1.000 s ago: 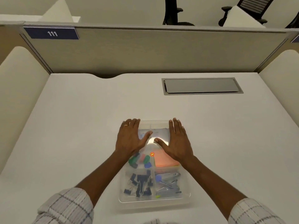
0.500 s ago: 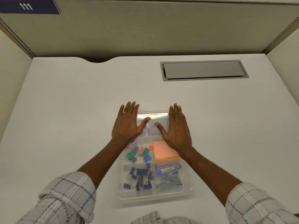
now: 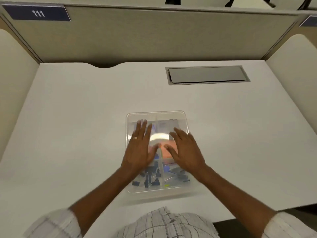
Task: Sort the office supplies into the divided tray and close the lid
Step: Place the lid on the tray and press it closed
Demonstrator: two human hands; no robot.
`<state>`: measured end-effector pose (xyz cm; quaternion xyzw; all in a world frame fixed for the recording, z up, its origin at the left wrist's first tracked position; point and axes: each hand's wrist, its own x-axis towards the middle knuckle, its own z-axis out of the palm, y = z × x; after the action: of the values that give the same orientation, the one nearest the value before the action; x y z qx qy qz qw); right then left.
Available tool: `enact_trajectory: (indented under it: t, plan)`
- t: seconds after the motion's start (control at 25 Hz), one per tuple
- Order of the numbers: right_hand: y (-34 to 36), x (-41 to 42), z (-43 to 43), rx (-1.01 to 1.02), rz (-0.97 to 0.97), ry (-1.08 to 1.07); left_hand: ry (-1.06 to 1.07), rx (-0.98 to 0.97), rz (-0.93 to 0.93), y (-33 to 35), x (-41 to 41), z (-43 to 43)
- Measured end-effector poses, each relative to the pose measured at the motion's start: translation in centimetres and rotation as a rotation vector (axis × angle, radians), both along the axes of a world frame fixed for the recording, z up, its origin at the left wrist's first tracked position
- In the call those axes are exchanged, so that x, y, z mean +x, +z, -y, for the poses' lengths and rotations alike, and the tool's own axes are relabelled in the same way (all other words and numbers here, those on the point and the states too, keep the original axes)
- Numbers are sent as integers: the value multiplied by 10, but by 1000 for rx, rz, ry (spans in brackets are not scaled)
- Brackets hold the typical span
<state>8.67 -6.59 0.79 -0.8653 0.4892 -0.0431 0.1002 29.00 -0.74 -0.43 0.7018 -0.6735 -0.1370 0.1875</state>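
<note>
Both hands lie flat over the tray (image 3: 155, 114), which sits mid-surface (image 3: 77, 126) just ahead of the person. Left hand (image 3: 139, 152) covers the tray's left half, its fingers (image 3: 143, 129) straight, close together and pointing away, stopping short of the far rim. Right hand (image 3: 186, 152) covers the right half, its fingers slightly spread, the tips nearer than the left's. Neither hand grips anything; the palms look laid on the clear lid (image 3: 159, 137), though motion blur hides how firmly. The thumbs point inward and stay apart over the middle divider. The tray is clear plastic with rounded corners, and the lid catches a bright glare between the hands. Seen through it are black clips (image 3: 149, 177) in the near-left compartment, orange notes (image 3: 169, 148) beside the right thumb, and blurred blue and metal pieces (image 3: 178, 174) in the near-right compartment.
</note>
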Motion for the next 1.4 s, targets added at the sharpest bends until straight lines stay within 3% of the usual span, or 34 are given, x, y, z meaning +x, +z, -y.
enact_trajectory:
  t: [0.12,0.32,0.52,0.76,1.0,1.16,1.4]
  plan:
    - [-15,-22,-62,26,65,21,-32,25,134,-13,-26,-59]
    - [-21,-23,-69,-25,96,-14,-64,36,289,-16,-31,-63]
    - [-20,-22,-73,-63,-13,14,-47,15,273,-13,-36,-70]
    - [-9,-17,-33,-26,36,-40,-3,51,170,-3,-29,-55]
    - [-6,14,42,42,-64,-99,138,117,362,-1,7,23]
    - [-14,16,50,76,29,-120,159,95,303,-15,23,42]
    - [-17,15,59,76,-18,-93,156,106,303,-20,22,43]
